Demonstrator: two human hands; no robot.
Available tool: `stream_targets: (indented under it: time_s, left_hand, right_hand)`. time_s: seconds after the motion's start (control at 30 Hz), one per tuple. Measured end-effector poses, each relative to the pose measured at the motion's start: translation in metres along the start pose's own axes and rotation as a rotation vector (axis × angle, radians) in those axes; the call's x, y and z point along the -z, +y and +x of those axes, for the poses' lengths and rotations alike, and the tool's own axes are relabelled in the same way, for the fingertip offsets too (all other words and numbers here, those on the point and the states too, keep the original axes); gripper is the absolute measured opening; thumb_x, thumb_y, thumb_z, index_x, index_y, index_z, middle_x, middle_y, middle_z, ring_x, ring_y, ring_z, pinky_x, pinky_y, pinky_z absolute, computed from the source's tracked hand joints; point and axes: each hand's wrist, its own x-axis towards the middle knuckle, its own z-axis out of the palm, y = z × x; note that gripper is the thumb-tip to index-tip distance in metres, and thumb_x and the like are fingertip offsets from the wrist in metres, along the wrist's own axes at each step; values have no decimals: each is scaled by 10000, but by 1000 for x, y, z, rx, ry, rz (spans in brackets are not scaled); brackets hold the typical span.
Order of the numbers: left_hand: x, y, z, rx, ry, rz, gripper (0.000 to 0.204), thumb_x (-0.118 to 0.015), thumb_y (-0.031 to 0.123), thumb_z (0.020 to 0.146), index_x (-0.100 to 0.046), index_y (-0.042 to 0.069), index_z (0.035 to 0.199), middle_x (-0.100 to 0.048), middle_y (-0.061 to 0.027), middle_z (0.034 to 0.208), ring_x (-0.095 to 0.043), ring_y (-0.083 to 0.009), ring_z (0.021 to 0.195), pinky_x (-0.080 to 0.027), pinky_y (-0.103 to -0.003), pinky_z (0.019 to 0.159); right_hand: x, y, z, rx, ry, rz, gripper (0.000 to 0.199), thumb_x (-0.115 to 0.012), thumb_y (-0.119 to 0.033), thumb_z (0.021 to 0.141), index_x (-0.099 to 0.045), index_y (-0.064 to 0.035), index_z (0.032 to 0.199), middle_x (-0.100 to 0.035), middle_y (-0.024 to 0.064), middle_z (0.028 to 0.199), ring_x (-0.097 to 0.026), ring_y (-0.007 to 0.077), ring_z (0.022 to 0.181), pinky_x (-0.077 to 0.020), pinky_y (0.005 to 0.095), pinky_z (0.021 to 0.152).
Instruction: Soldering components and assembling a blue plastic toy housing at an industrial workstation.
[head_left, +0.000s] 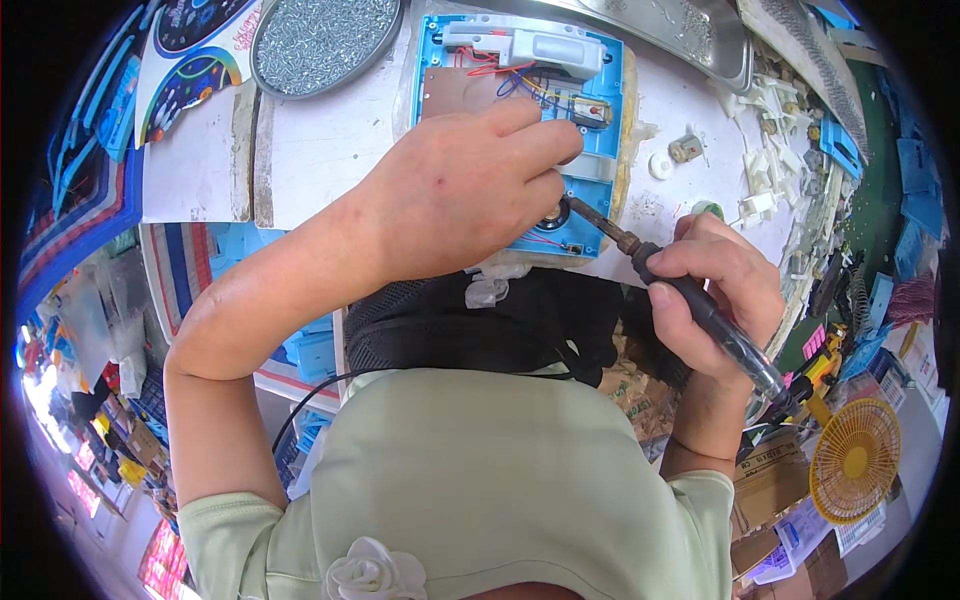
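My right hand (722, 290) is wrapped round the dark handle of a soldering iron (690, 290), whose metal tip points down-left. That tip reaches a small round black part (553, 216), perhaps a speaker, in an open blue plastic housing (592, 200). Over the housing's middle lies my left hand (470, 185), its fingers curled and closed close to the tip; whatever they pinch is hidden. Inside the housing sit a white-grey plastic unit (555, 52), a brown board (455, 92), red and blue wires (520, 82) and a small motor (591, 112).
A round tray of screws (325, 45) stands at the far left, beside printed cards (190, 95). A metal tray (690, 40) lies at the far right. Loose white plastic parts (765, 180) and a small motor (686, 149) lie right of the housing. A yellow fan (855, 460) stands lower right.
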Motion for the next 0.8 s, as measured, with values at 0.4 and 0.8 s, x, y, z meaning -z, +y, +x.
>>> stream_targets:
  time_s: [0.4, 0.8]
  left_hand:
    - [-2, 0, 0, 5, 11, -4, 185, -720, 87, 691, -610, 35, 830, -602, -72, 1067, -611, -273, 934, -555, -363, 732]
    - [0, -2, 2, -29, 22, -10, 220, -736, 79, 679, -619, 36, 860, -605, -84, 1065, -613, -281, 927, -552, -379, 740]
  right_hand:
    - [8, -4, -9, -20, 61, 51, 216, -760, -25, 741, -690, 9, 942, -596, 75, 683, -505, 182, 559, -370, 300, 515]
    - [53, -11, -76, -234, 413, 57, 349, -737, -95, 809, -604, 67, 1089, -650, 192, 1017, -645, 250, 912, -506, 367, 887]
